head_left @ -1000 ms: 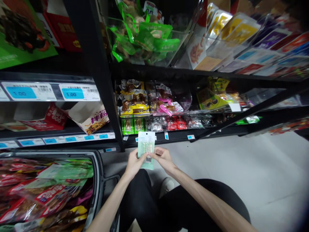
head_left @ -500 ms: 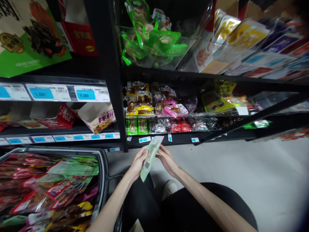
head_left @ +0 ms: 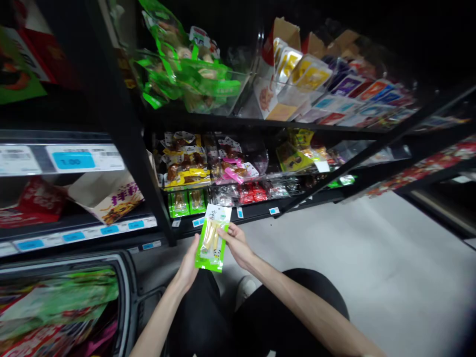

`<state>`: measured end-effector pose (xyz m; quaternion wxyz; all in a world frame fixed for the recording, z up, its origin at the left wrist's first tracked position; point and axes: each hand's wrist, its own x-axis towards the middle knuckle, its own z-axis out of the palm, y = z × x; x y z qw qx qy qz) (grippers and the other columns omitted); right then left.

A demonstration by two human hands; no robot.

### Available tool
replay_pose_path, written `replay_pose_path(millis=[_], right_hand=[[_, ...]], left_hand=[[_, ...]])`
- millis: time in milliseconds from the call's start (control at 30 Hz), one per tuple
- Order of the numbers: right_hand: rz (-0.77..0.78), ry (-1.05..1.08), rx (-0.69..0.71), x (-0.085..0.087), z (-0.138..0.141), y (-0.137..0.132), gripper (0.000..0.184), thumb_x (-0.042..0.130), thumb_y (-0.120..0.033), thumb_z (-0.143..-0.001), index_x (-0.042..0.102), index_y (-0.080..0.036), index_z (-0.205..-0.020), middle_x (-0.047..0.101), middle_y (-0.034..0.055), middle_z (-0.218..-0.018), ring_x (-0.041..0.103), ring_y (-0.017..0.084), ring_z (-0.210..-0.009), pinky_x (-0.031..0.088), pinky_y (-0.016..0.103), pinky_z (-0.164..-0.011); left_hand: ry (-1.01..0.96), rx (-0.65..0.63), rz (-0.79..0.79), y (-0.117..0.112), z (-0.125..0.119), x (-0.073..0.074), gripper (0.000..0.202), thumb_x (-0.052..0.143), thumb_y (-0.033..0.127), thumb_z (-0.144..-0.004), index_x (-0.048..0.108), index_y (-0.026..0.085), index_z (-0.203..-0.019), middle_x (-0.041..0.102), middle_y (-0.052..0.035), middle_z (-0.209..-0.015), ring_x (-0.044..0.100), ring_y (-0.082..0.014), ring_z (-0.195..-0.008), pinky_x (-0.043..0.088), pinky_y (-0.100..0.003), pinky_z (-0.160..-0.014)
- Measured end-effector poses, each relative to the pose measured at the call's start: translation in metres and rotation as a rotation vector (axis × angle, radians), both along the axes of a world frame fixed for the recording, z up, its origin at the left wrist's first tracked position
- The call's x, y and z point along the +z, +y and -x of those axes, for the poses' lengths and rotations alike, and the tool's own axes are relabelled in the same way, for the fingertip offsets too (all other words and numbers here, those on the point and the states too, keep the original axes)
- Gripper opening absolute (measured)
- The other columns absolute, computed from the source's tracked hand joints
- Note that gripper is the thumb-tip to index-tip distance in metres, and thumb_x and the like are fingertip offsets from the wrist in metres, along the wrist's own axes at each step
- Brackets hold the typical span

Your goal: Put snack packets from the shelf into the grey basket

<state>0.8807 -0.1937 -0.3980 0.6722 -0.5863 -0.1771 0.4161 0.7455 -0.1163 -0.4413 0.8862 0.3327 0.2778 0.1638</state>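
Observation:
I hold a small green snack packet [head_left: 212, 238] with a white top and pale yellow contents, its printed front facing me. My left hand [head_left: 189, 263] grips its left edge from below. My right hand [head_left: 235, 243] pinches its right edge, fingers closed on it. The packet is in front of the lowest shelf [head_left: 256, 210] of a black rack, where similar green packets [head_left: 188, 202] stand in a row. My knees in black trousers are below.
A grey bin [head_left: 128, 292] full of snack bags sits at lower left. Black shelves hold green bags [head_left: 186, 79] above, boxed packets [head_left: 308, 89] to the right and blue price tags [head_left: 73, 159] on the left. Grey floor [head_left: 353, 258] spreads to the right.
The packet has been turned over from its pale back to its green front. My view has shifted to the right, so the shelves and bin sit further left.

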Motion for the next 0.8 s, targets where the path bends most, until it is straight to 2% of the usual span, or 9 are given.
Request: replay_pose_path(millis=[67, 167, 267, 400, 600, 700, 800], right_hand=[[0.009, -0.005, -0.045, -0.001, -0.004, 0.0, 0.055, 0.096, -0.047, -0.055, 0.07, -0.019, -0.093, 0.077, 0.0063, -0.099, 0.072, 0.024, -0.091, 0.056, 0.038, -0.09], [0.015, 0.0, -0.022, 0.001, -0.005, -0.004, 0.054, 0.095, -0.046, -0.057, 0.07, -0.019, -0.096, 0.077, 0.0065, -0.101, 0.072, 0.024, -0.092, 0.056, 0.038, -0.091], [0.035, -0.014, 0.063, 0.004, -0.003, -0.008, 0.054, 0.095, -0.043, -0.06, 0.071, -0.02, -0.102, 0.077, 0.0066, -0.105, 0.072, 0.023, -0.092, 0.055, 0.038, -0.09], [0.082, -0.079, 0.171, 0.003, -0.001, -0.009, 0.048, 0.094, -0.042, -0.061, 0.075, -0.02, -0.1, 0.076, 0.0073, -0.108, 0.071, 0.024, -0.098, 0.053, 0.038, -0.097], [0.155, -0.137, 0.236, -0.007, 0.004, -0.011, 0.05, 0.094, -0.043, -0.061, 0.077, -0.021, -0.103, 0.077, 0.007, -0.107, 0.07, 0.025, -0.101, 0.052, 0.041, -0.098], [0.189, -0.154, 0.231, -0.017, 0.002, -0.015, 0.049, 0.094, -0.046, -0.061, 0.076, -0.02, -0.099, 0.077, 0.0083, -0.104, 0.071, 0.026, -0.095, 0.054, 0.043, -0.095], [0.235, -0.201, 0.21, -0.027, -0.009, -0.019, 0.05, 0.094, -0.047, -0.06, 0.074, -0.021, -0.097, 0.077, 0.0088, -0.102, 0.072, 0.027, -0.091, 0.056, 0.043, -0.089]], left_hand=[[0.01, 0.014, -0.087, 0.0, 0.001, 0.002, 0.074, 0.069, 0.075, -0.076, 0.072, 0.013, -0.116, 0.075, -0.014, -0.107, 0.07, -0.027, -0.094, 0.054, -0.035, -0.081], [0.041, 0.04, -0.229, -0.002, 0.0, -0.001, 0.064, 0.081, 0.062, -0.071, 0.074, 0.013, -0.112, 0.075, -0.0109, -0.104, 0.069, -0.0233, -0.089, 0.051, -0.03, -0.08], [0.034, 0.071, -0.241, -0.003, -0.002, -0.004, 0.065, 0.081, 0.063, -0.07, 0.075, 0.012, -0.11, 0.075, -0.0097, -0.097, 0.067, -0.0206, -0.083, 0.049, -0.028, -0.077], [0.003, 0.143, -0.273, 0.0, -0.003, -0.005, 0.061, 0.079, 0.063, -0.072, 0.077, 0.012, -0.104, 0.075, -0.0091, -0.093, 0.064, -0.0197, -0.082, 0.048, -0.028, -0.077], [0.07, 0.21, -0.351, 0.001, -0.002, -0.015, 0.05, 0.076, 0.06, -0.075, 0.079, 0.012, -0.087, 0.072, -0.0083, -0.083, 0.061, -0.0188, -0.077, 0.045, -0.027, -0.072], [0.159, 0.188, -0.415, -0.001, -0.005, -0.02, 0.046, 0.071, 0.057, -0.078, 0.079, 0.012, -0.087, 0.071, -0.0082, -0.081, 0.06, -0.0191, -0.073, 0.044, -0.027, -0.066], [0.303, 0.091, -0.634, -0.005, -0.006, -0.019, 0.037, 0.061, 0.045, -0.087, 0.077, 0.013, -0.096, 0.072, -0.0088, -0.081, 0.062, -0.0211, -0.071, 0.044, -0.029, -0.065]])
